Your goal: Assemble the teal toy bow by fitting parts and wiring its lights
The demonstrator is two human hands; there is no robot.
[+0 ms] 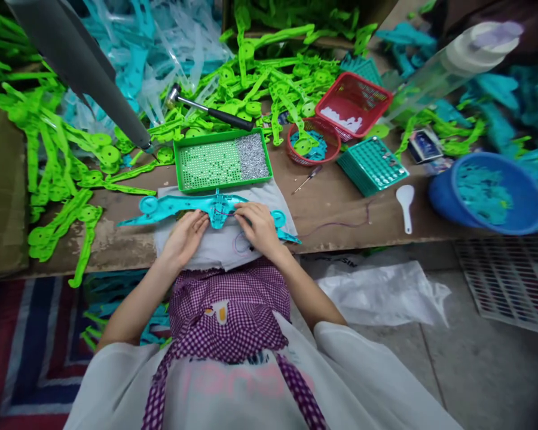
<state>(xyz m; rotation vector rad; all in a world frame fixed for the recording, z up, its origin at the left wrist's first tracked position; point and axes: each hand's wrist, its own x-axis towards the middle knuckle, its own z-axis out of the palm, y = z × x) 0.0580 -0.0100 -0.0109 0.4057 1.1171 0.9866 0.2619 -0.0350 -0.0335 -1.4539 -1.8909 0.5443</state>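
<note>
Assembly work appears to be in hand on a long turquoise plastic arm-shaped part (183, 205), laid across a white cloth (215, 246) just before a green plastic tray of small studs (223, 160). The hub is touched by the left hand (186, 233), fingers curled, grip not discernible, and pressed by the right hand (256, 226), fingers flat and spread. Seating the thin wire (238, 241) would call for fine fingertip control.

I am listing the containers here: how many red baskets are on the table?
2. The rectangular red basket sits behind the round red basket, both right of the green tray. More may be hidden under the green parts.
</note>
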